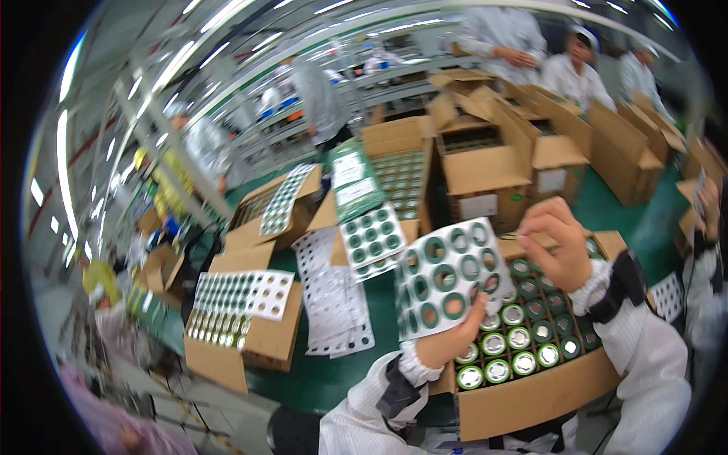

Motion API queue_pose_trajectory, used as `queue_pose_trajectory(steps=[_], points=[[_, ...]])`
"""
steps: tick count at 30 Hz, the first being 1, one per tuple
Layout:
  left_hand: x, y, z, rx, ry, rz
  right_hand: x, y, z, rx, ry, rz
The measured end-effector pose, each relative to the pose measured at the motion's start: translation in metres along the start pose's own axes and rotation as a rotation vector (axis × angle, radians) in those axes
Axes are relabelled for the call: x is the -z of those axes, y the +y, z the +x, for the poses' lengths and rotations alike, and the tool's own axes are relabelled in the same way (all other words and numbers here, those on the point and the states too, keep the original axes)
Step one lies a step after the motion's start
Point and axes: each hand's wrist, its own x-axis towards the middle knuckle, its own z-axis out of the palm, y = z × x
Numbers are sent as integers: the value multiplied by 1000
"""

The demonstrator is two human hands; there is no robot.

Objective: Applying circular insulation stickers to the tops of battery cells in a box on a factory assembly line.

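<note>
A white sheet of green ring stickers is tilted up in my left hand, whose thumb presses on its lower right part. Just right of the sheet, my right hand is raised with its fingers curled together; what they hold, if anything, is too small to make out. Below both hands stands an open cardboard box of cylindrical battery cells in rows. Nearer cells show bare silver tops with bright green rims, while several farther ones have dark green rings on top. The sheet and my hands hide part of the box.
On the green table lie punched white backing sheets. Another box of cells at left carries a sticker sheet. A green packet leans on a box behind. More open cartons stand farther back, with co-workers beyond.
</note>
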Motion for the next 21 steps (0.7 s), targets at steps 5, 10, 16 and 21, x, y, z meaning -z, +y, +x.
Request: queue_pose_trajectory(steps=[5,10,16,21], points=[[-34,-58,-17,-656,-6,1108,5,-17,2,-28,-75,-62],[-31,-42,-16,-1071,67,2085,20,-58,1,-256,-232,70],[-20,-15,-7,-364,146,393,44,-69,-17,-296,-387,37],[-15,-32,-9,-533,-4,699,60,-64,-47,-577,-423,203]])
